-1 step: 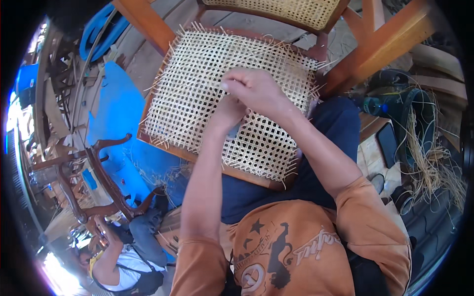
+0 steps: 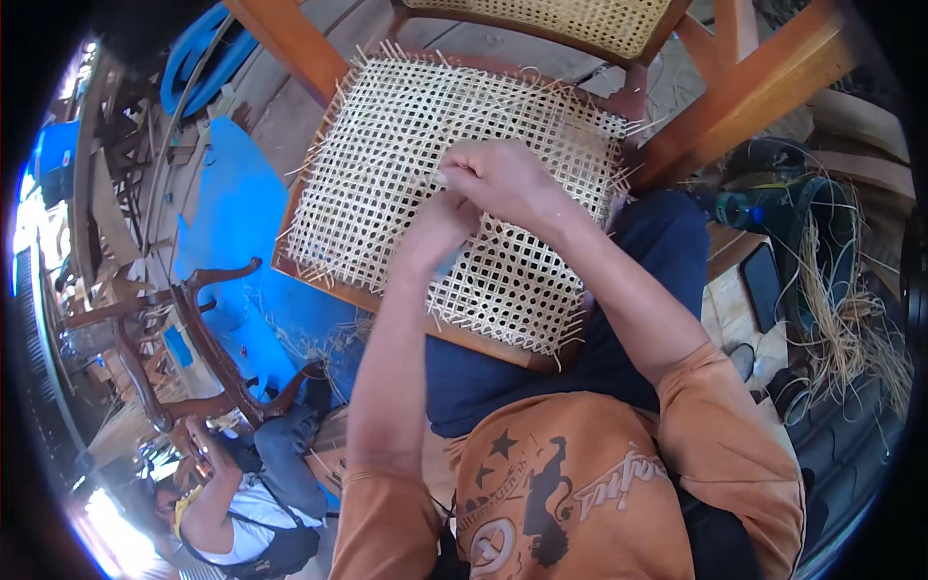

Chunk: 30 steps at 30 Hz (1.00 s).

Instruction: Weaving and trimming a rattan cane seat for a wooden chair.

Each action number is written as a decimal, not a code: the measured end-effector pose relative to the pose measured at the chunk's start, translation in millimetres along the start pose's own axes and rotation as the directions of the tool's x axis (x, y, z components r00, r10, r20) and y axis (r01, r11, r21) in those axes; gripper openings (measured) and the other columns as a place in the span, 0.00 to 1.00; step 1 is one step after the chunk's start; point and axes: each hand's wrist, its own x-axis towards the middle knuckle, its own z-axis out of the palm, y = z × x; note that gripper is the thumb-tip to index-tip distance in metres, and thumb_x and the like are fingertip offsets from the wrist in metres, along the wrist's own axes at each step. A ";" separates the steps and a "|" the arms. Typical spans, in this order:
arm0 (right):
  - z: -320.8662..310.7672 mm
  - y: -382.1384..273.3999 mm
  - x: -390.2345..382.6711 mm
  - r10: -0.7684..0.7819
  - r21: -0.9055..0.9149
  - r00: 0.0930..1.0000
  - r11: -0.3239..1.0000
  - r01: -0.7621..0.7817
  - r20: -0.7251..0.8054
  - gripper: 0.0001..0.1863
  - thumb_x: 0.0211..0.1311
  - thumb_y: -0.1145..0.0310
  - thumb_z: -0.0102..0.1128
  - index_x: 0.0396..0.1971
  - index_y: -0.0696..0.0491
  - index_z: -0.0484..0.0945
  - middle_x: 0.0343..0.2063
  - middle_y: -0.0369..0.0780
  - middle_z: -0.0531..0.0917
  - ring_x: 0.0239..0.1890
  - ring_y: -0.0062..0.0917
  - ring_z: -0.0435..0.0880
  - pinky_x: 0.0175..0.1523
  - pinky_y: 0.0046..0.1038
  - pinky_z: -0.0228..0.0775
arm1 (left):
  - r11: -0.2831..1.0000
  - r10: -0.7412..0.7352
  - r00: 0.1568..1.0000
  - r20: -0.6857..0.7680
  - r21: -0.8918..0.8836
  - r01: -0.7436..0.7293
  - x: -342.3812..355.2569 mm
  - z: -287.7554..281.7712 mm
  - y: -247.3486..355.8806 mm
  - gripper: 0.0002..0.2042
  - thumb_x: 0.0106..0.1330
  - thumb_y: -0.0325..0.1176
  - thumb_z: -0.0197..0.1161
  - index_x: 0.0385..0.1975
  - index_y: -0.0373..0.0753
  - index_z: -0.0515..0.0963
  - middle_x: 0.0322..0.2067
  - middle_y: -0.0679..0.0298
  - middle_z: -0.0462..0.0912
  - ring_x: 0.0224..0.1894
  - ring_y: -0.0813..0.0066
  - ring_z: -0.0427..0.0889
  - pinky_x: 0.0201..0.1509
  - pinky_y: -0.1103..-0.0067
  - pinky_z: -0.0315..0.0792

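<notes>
A woven cane chair seat (image 2: 372, 145) in a wooden frame rests across my lap, with loose cane ends sticking out around its edges. Over the middle of the weave, my right hand (image 2: 505, 182) is closed in a fist-like grip. My left hand (image 2: 440, 232) is just below it, fingers curled and slightly blurred, close to the right hand. What either hand grips is hidden; a small bluish patch (image 2: 448, 262) shows beside my left wrist. The chair's cane backrest (image 2: 561, 21) stands beyond the seat.
Wooden chair legs (image 2: 744, 92) rise at the right and upper left. At right lie a cane strand bundle (image 2: 841, 333), a phone (image 2: 761, 285) and a plastic bottle (image 2: 739, 210). Blue sheeting (image 2: 227, 193) and a carved wooden frame (image 2: 198, 338) are at left, near another person (image 2: 242, 522).
My left hand and forearm have shifted slightly to the left. The right hand stays closed in nearly the same place over the weave.
</notes>
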 end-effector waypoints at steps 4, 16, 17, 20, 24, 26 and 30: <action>2.8 28.8 12.9 0.272 -0.396 0.929 0.905 -0.157 0.253 0.10 0.55 0.64 0.51 0.32 0.50 0.79 0.32 0.39 0.82 0.31 0.34 0.80 0.39 0.33 0.73 | 0.979 -0.015 0.994 -0.106 0.203 0.036 -33.4 -24.5 -20.0 0.15 0.61 0.37 0.48 0.29 0.33 0.78 0.23 0.53 0.80 0.25 0.61 0.79 0.35 0.69 0.73; 24.8 43.8 14.9 0.189 -0.525 0.962 0.849 -0.058 0.198 0.09 0.50 0.69 0.51 0.25 0.50 0.81 0.28 0.42 0.83 0.33 0.36 0.82 0.40 0.35 0.74 | 0.784 -0.248 0.957 -0.151 0.549 0.290 -24.1 -11.3 31.2 0.12 0.60 0.33 0.50 0.32 0.36 0.80 0.33 0.51 0.82 0.38 0.54 0.81 0.44 0.66 0.73; 28.2 46.7 12.5 0.037 -0.534 0.994 0.845 0.026 0.107 0.08 0.49 0.70 0.51 0.23 0.50 0.81 0.27 0.42 0.82 0.32 0.36 0.82 0.39 0.35 0.75 | 0.782 -0.252 0.957 -0.146 0.552 0.290 -23.7 -7.0 30.0 0.12 0.60 0.33 0.50 0.32 0.36 0.80 0.33 0.51 0.82 0.38 0.54 0.81 0.44 0.66 0.73; 28.6 36.9 10.6 0.074 -0.551 0.984 0.834 0.028 0.162 0.08 0.47 0.72 0.52 0.23 0.51 0.82 0.26 0.42 0.83 0.32 0.34 0.82 0.38 0.34 0.75 | 0.806 -0.114 0.971 -0.208 0.552 0.213 -22.9 4.0 25.4 0.14 0.61 0.37 0.51 0.31 0.32 0.79 0.34 0.45 0.80 0.40 0.51 0.80 0.47 0.64 0.72; 25.5 47.5 12.4 0.196 -0.463 0.952 0.884 -0.068 0.236 0.08 0.48 0.71 0.54 0.27 0.51 0.82 0.29 0.41 0.83 0.35 0.33 0.82 0.41 0.34 0.74 | 0.861 -0.119 0.954 -0.274 0.450 0.237 -28.3 13.8 19.8 0.16 0.61 0.38 0.51 0.34 0.30 0.76 0.35 0.44 0.79 0.41 0.48 0.78 0.48 0.61 0.70; 22.7 56.8 16.5 0.273 -0.397 0.919 0.906 -0.147 0.283 0.08 0.49 0.70 0.54 0.28 0.51 0.82 0.30 0.41 0.83 0.36 0.33 0.82 0.42 0.34 0.73 | 0.868 -0.117 0.961 -0.252 0.444 0.223 -24.8 12.2 13.9 0.17 0.61 0.40 0.51 0.35 0.30 0.76 0.35 0.43 0.79 0.41 0.48 0.78 0.47 0.61 0.70; 24.1 56.6 17.5 0.186 -0.364 0.926 0.930 -0.057 0.329 0.09 0.51 0.66 0.55 0.30 0.51 0.82 0.31 0.40 0.83 0.37 0.34 0.81 0.41 0.35 0.73 | 0.872 -0.165 0.956 -0.242 0.417 0.256 -19.2 5.3 14.6 0.19 0.62 0.44 0.51 0.33 0.30 0.76 0.36 0.43 0.78 0.42 0.47 0.78 0.47 0.61 0.70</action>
